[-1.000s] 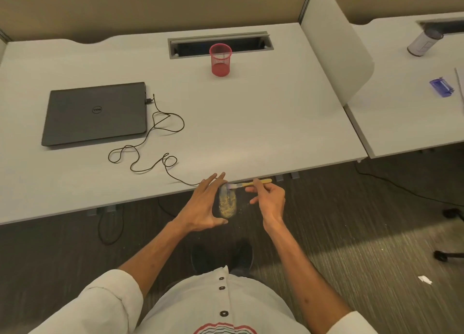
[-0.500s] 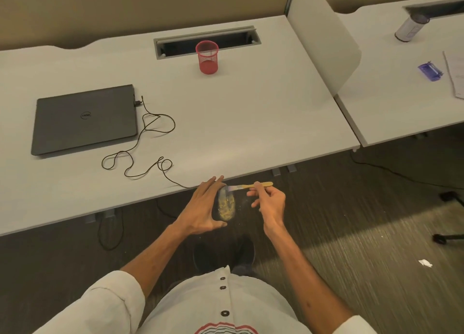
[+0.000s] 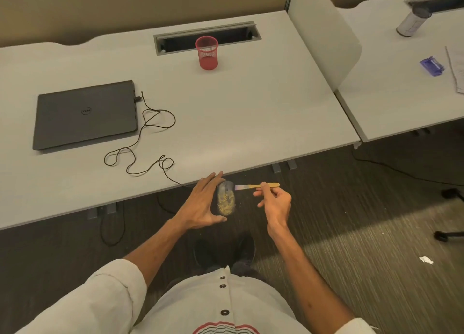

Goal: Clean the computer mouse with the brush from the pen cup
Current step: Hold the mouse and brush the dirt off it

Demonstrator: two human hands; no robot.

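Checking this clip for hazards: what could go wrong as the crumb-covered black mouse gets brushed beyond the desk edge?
The yellow crumbs on the black wired mouse, held by the left hand past the white desk, will likely land on the grey carpet. Its thin black cable could pull at the closed grey laptop.

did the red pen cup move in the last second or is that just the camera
No. The red mesh pen cup stands where it did, in front of the middle of the desk's cable slot; only the camera shifted.
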